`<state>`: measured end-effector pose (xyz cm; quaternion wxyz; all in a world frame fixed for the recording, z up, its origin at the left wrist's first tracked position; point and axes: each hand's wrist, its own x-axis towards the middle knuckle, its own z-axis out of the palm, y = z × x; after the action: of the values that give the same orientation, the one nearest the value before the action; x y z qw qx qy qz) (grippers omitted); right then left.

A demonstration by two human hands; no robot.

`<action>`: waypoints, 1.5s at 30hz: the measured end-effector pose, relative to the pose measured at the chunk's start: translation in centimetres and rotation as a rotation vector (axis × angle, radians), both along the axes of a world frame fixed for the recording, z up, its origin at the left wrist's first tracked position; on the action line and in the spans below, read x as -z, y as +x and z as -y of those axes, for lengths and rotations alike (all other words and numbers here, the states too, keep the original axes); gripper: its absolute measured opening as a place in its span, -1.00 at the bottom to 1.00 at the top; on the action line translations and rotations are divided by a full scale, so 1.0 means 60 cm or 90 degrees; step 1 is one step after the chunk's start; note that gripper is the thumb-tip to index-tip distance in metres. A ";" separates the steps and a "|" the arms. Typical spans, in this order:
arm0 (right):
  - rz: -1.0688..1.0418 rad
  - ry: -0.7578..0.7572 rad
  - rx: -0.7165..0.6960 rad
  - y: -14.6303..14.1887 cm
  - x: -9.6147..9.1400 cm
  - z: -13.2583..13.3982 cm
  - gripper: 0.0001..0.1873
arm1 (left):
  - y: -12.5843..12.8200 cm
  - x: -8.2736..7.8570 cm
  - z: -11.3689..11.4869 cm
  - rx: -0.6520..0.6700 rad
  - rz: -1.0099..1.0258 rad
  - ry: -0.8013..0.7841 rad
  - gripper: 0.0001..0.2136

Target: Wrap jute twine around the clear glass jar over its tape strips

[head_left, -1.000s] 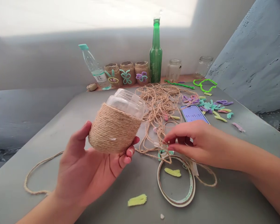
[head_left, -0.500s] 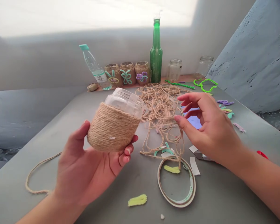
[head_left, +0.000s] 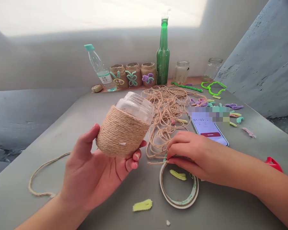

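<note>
My left hand [head_left: 86, 179] is wrapped round a glass jar [head_left: 136, 107], which tilts to the right. Rows of jute twine cover its lower part, with bare glass toward the neck and a small white spot on the wrapping. To the right, my right hand [head_left: 194, 156] pinches a strand near the loose end of the tangled twine [head_left: 169, 102], just above the tape roll [head_left: 162, 188]. The hand hides part of the roll's upper rim. A yellow fuzzy piece [head_left: 178, 174] lies inside the ring, and another yellow piece [head_left: 142, 205] rests nearer to me.
Along the back stand a water bottle [head_left: 103, 73], several twine-wrapped jars [head_left: 133, 75], a green bottle [head_left: 163, 57] and two plain glass jars. A phone [head_left: 211, 127] and coloured fuzzy pieces lie at the right, beyond a red object [head_left: 273, 163]. A twine strand [head_left: 42, 167] curves at the left.
My right hand has come down and toward me, from above the tangle to the tape roll, lowering the lifted twine. The phone is now uncovered. My left hand still holds the jar.
</note>
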<state>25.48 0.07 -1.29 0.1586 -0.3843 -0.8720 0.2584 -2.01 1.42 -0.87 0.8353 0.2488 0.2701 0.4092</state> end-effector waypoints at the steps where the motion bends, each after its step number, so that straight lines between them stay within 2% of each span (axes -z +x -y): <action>1: -0.023 -0.009 0.014 0.002 -0.005 0.000 -0.83 | 0.000 0.000 0.000 -0.001 0.000 0.000 -0.41; 5: -0.167 -0.047 0.104 0.007 -0.020 0.001 -0.92 | 0.005 -0.001 0.002 -0.005 -0.004 -0.004 -0.42; 9: -0.327 -0.127 0.182 0.004 -0.026 0.003 -0.95 | 0.008 0.001 0.001 -0.025 -0.023 0.004 -0.44; 11: -0.460 -0.180 0.180 0.001 -0.029 0.006 -0.98 | 0.008 0.005 0.000 -0.035 -0.026 0.020 -0.50; 14: -0.643 -0.254 0.135 -0.001 -0.038 0.013 -0.89 | 0.008 0.012 -0.001 -0.043 -0.025 0.038 -0.59; 17: -0.784 -0.281 0.110 0.001 -0.053 0.018 -0.82 | 0.009 0.015 0.001 -0.058 -0.030 0.039 -0.63; 19: -0.832 -0.268 0.137 0.005 -0.063 0.020 -0.88 | 0.009 0.016 0.002 -0.063 -0.030 0.037 -0.64; 21: -0.822 -0.218 0.185 0.008 -0.066 0.020 -0.96 | 0.009 0.018 0.003 -0.062 -0.031 0.037 -0.65; 25: -0.666 -0.106 0.199 0.006 -0.052 0.023 -0.86 | 0.008 0.021 0.003 0.003 -0.023 0.051 -0.64; 29: -0.480 -0.129 0.164 -0.006 -0.032 0.030 -0.96 | 0.009 0.019 0.010 0.095 -0.018 0.058 -0.58; 32: -0.439 -0.147 0.134 -0.012 -0.023 0.033 -0.93 | 0.011 0.015 0.018 0.142 -0.022 0.090 -0.51; 37: -0.427 -0.146 0.120 -0.015 -0.020 0.033 -0.96 | 0.016 0.016 0.022 0.104 -0.098 0.185 -0.65; 42: -0.343 -0.122 0.075 -0.023 -0.025 0.038 -0.96 | 0.020 0.016 0.024 0.100 -0.258 0.298 -0.33; 45: -0.317 -0.085 0.048 -0.027 -0.030 0.046 -0.92 | 0.021 0.009 0.025 0.118 -0.331 0.339 -0.39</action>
<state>23.84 -2.66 0.53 0.3519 -0.3509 -0.7723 0.3958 -0.73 -0.10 -1.42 0.6785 0.5757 0.3337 0.3112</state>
